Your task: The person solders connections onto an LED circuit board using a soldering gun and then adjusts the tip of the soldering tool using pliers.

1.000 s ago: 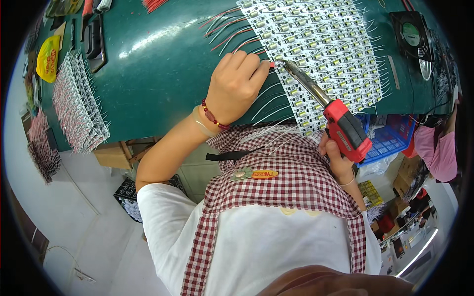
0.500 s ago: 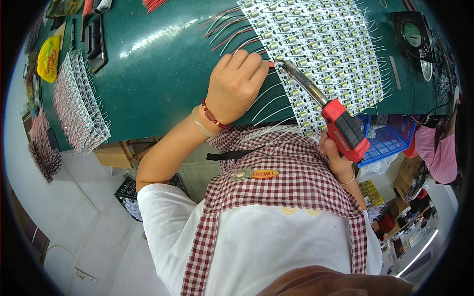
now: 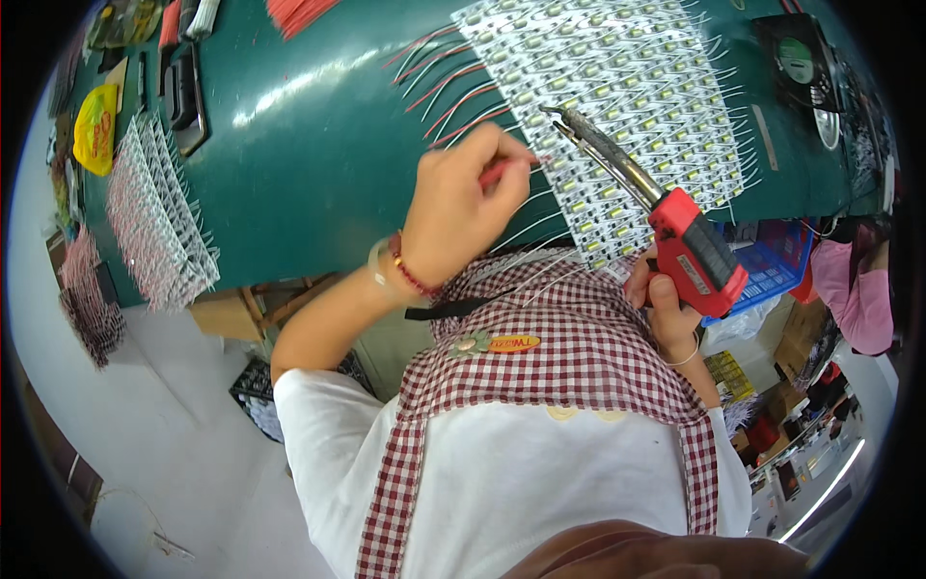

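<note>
A white panel of small circuit boards [image 3: 637,106], dotted with yellowish parts, lies on the green table. Red and white wires [image 3: 453,82] stick out along its left edge. Beside that edge my left hand [image 3: 463,198] is closed, slightly blurred, with red wire [image 3: 494,174] showing between thumb and fingers. My right hand [image 3: 670,314] grips a red and black soldering gun [image 3: 696,256] by its handle, partly hidden behind it. The gun's metal barrel points up and left over the panel, its tip appearing above the boards; contact cannot be made out.
Stacked wired boards [image 3: 159,212] lie at the left, near a yellow packet [image 3: 95,130] and a black-handled tool [image 3: 183,96]. Red wires [image 3: 297,12] lie at the far edge. A small black fan [image 3: 799,63] stands right. Below the table is a blue crate [image 3: 772,261]; a person's pink sleeve [image 3: 854,289] shows beyond.
My left hand has drawn back toward me from the panel's edge and turned, showing red wire in its grip. The soldering gun has shifted right and nearer, its tip away from my fingers.
</note>
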Demonstrator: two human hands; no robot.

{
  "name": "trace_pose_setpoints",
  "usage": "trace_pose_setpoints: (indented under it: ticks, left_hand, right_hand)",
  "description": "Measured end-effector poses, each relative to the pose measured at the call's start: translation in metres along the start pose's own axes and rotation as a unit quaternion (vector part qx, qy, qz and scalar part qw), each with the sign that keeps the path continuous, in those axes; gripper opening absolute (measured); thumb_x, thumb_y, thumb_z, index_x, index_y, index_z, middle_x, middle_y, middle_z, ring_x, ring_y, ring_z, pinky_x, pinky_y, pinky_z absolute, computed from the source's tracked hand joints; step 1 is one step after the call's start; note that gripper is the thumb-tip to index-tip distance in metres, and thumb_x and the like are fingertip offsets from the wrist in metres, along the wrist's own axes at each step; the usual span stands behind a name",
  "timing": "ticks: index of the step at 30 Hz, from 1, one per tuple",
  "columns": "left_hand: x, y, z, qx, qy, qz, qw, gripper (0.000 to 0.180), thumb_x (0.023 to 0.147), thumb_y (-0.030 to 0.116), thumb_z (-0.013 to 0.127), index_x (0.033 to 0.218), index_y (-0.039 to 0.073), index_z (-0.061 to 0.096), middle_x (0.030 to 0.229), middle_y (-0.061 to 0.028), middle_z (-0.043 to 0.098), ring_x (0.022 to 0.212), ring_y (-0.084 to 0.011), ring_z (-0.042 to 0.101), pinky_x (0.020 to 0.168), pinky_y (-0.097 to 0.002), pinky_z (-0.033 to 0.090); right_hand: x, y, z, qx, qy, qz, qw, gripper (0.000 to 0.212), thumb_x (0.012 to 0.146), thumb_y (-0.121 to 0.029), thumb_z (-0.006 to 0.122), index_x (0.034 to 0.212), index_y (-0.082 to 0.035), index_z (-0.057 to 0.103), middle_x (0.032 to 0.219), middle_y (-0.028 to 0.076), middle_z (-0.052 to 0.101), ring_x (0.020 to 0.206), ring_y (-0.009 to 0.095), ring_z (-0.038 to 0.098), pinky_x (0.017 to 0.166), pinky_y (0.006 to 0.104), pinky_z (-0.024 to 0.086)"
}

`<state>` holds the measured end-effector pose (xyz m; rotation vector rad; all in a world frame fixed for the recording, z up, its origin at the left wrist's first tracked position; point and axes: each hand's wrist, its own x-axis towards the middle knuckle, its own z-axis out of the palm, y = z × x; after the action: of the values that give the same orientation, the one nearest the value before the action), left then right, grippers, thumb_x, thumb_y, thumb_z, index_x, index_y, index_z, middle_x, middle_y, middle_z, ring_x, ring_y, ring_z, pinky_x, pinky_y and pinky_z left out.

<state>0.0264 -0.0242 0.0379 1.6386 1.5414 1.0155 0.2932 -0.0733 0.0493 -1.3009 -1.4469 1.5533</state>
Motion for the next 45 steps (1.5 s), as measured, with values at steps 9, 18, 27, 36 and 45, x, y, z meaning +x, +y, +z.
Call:
trace_pose_setpoints:
  ticks: [9,18,27,36,45]
  left_hand:
    - [-0.039,0.045,0.025,-0.303,-0.174,-0.2,0.915,0.006,0.093,0.002,0.059,0.091,-0.003,0.056,0.077,-0.0089,0.07,0.059,-0.0057,0.059,0.052,-0.0206,0.047]
    - [-0.049,0.036,0.045,-0.426,-0.174,-0.211,0.862,0.007,0.095,0.0,0.056,0.094,-0.007,0.054,0.085,-0.0151,0.071,0.066,-0.0114,0.064,0.057,-0.0229,0.052]
    - [-0.049,0.038,0.048,-0.38,-0.212,-0.196,0.879,0.005,0.094,0.0,0.056,0.095,-0.005,0.056,0.086,-0.0128,0.071,0.07,-0.0112,0.065,0.062,-0.0238,0.053]
    - [-0.049,0.041,0.042,-0.264,-0.179,-0.179,0.931,0.009,0.087,0.002,0.065,0.092,-0.005,0.065,0.084,-0.012,0.072,0.079,-0.0136,0.07,0.069,-0.0267,0.055]
    - [-0.054,0.043,0.042,-0.097,-0.087,-0.036,0.991,0.007,0.085,0.007,0.069,0.088,0.001,0.07,0.077,-0.0125,0.067,0.063,-0.0224,0.066,0.056,-0.032,0.05]
  right_hand:
    - [0.026,-0.024,0.036,0.173,-0.02,0.09,0.981,0.027,0.089,-0.002,0.068,0.111,-0.002,0.054,0.089,0.003,0.063,0.079,0.008,0.063,0.068,0.024,0.054]
    - [0.018,0.003,0.027,0.042,0.02,-0.025,0.999,0.047,0.088,-0.013,0.072,0.126,0.002,0.048,0.088,0.006,0.065,0.077,0.007,0.063,0.068,0.0245,0.052]
    - [0.014,-0.021,0.008,-0.097,-0.013,-0.133,0.986,0.057,0.074,0.0,0.072,0.127,-0.002,0.05,0.106,0.016,0.065,0.099,0.026,0.068,0.083,0.0334,0.054]
    - [0.015,-0.018,0.013,-0.163,-0.017,-0.149,0.975,0.057,0.069,0.001,0.073,0.122,-0.003,0.052,0.106,0.018,0.064,0.097,0.035,0.066,0.079,0.0375,0.053]
    - [0.013,-0.005,0.021,-0.129,0.01,-0.14,0.982,0.055,0.073,-0.004,0.076,0.123,-0.002,0.053,0.106,0.018,0.066,0.095,0.03,0.068,0.08,0.0354,0.054]
